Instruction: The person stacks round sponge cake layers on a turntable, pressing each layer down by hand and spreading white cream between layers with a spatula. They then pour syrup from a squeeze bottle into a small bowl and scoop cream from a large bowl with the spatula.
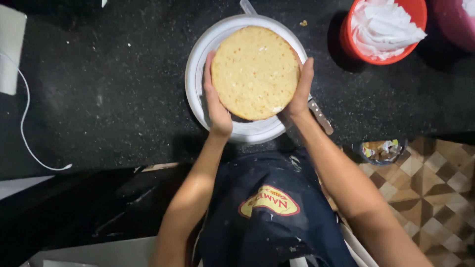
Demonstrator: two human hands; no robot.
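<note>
A round, golden sponge cake layer sits at the centre of the scene, held between both hands over a white turntable on the dark speckled counter. The left hand cups the cake's edge at about eight o'clock, fingers pressed together and running up along the rim, palm flat against the side. The right hand presses the opposite edge at about four o'clock, fingers likewise together and curved to the rim, thumb hidden behind the cake. Whether the layer rests on the turntable or is lifted just clear of it cannot be told. A long metal spatula lies under the turntable, its handle showing at four o'clock and its tip at twelve. At two o'clock stands a red bowl filled with white cream. A white cable curls across the counter at nine o'clock. At four o'clock, low by the patterned floor tiles, sits a small bin of wrappers. The person wears a dark blue apron.
</note>
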